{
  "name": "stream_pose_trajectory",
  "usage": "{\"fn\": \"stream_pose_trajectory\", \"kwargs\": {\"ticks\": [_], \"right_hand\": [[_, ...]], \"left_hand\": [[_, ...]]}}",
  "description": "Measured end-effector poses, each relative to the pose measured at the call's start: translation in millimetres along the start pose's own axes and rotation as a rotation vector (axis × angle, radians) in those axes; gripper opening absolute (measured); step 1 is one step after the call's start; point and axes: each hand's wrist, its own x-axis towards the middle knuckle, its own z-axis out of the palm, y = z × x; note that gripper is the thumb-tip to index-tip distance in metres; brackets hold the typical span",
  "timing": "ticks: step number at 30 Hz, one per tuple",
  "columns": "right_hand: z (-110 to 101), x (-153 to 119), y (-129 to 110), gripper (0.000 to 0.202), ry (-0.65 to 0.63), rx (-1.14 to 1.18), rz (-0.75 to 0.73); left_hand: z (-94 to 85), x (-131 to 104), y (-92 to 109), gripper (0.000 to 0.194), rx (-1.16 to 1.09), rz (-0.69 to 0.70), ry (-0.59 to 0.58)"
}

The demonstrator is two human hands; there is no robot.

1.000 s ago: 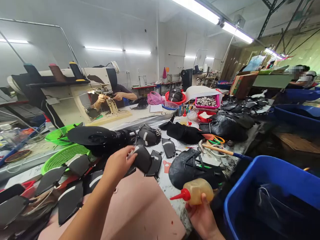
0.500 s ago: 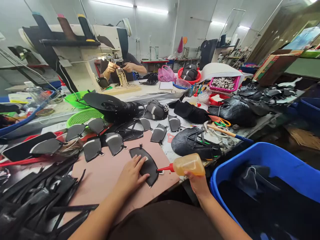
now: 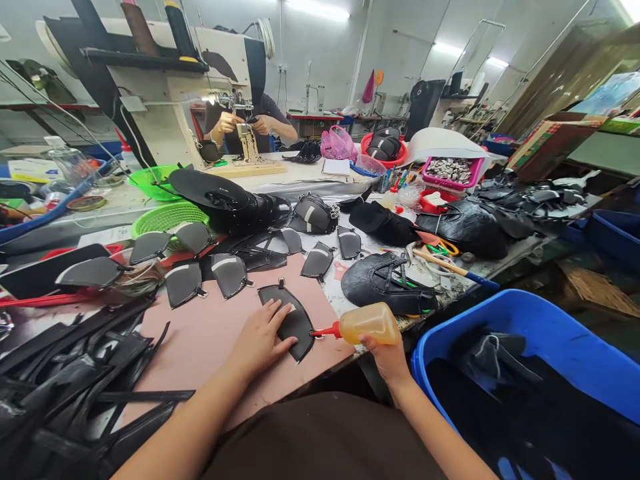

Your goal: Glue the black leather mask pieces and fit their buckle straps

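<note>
Under my left hand (image 3: 265, 337) lies a dark curved leather piece (image 3: 295, 327) with small metal rings on tabs. The fingers of that hand are stretched out and press it flat on the pinkish board (image 3: 200, 347). My right hand (image 3: 387, 357) is closed round a squeeze bottle (image 3: 370, 323) of yellowish liquid, tilted sideways with its red nozzle pointing left. The nozzle tip meets the piece's right edge by the ring tab. Similar pieces, such as one with a pale strip (image 3: 229, 275), are laid out beyond the board.
Black straps (image 3: 75, 380) pile up at the left. A blue tub (image 3: 425, 347) holding dark material stands at the right, below the table edge. A black leather item (image 3: 375, 287) and a green basket (image 3: 167, 220) lie behind. Across the table, a person works at a sewing machine (image 3: 175, 100).
The view has shifted slightly. My left hand still presses the leather piece, and the bottle's nozzle stays at its right edge. Little else differs.
</note>
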Motion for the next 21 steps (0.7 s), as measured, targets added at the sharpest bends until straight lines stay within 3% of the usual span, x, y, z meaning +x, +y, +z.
{"fn": "stream_pose_trajectory", "kwargs": {"ticks": [11,21], "right_hand": [[15.3,8.2,0.9,0.055,-0.014,0.014,0.001],[2.6,10.4,9.0,0.046,-0.008,-0.073,-0.106]], "left_hand": [[-4.6,1.0,2.6,0.057,0.029,-0.020,-0.052],[-3.6,1.5,1.6,0.058,0.059,0.017,-0.022]]}}
